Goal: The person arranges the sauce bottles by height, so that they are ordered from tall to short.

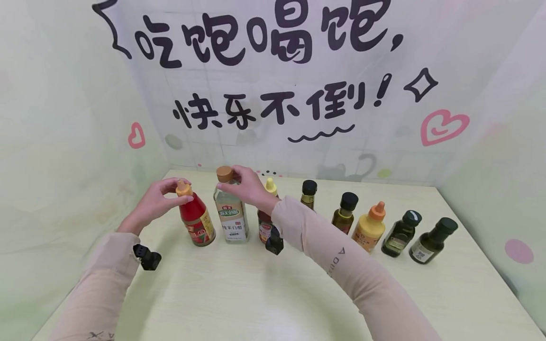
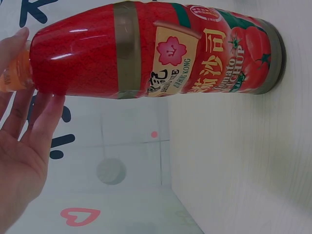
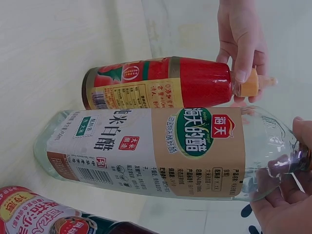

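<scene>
A red tomato ketchup bottle (image 1: 196, 221) with an orange nozzle cap stands at the left of the row. My left hand (image 1: 159, 201) holds it round the neck, thumb on the near side, as the left wrist view also shows. Just to its right is a clear glass bottle of white rice vinegar (image 1: 232, 218) with a brown cap (image 1: 224, 174). Its neck is held between the thumb and fingers of my right hand (image 1: 251, 187). In the right wrist view the vinegar bottle (image 3: 146, 151) and ketchup bottle (image 3: 204, 80) stand side by side.
Right of the vinegar is a yellow-capped sauce bottle (image 1: 264, 227), partly behind my right arm. Further right stand black-capped bottles (image 1: 343, 215), a yellow squeeze bottle (image 1: 368, 229) and two dark green bottles (image 1: 400, 236). A printed cloth (image 1: 256, 151) hangs behind the table (image 1: 239, 293).
</scene>
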### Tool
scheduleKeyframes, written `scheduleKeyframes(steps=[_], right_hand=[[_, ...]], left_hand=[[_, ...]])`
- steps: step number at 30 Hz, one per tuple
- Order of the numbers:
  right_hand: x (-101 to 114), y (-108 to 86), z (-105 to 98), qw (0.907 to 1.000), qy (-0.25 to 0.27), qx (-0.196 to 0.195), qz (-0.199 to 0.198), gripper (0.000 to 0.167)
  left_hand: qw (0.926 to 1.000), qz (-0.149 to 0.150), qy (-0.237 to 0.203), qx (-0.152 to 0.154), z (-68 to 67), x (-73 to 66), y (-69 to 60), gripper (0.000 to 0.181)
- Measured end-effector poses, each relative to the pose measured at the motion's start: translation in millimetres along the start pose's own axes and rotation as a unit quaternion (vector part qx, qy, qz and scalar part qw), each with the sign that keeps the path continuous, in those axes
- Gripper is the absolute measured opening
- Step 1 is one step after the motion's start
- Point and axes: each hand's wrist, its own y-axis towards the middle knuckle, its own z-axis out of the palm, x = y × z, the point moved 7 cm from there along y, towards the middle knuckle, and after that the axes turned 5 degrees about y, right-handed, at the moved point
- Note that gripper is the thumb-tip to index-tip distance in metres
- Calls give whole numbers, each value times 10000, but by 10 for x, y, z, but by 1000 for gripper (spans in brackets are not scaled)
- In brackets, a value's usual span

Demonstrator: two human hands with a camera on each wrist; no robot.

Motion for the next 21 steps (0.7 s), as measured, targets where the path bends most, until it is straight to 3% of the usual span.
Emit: scheduleKeyframes(steps=[21], right_hand=[[42, 11, 1, 9991, 41, -50, 423, 46]], left_hand=[[9999, -107, -65, 1, 4, 19, -14, 45]])
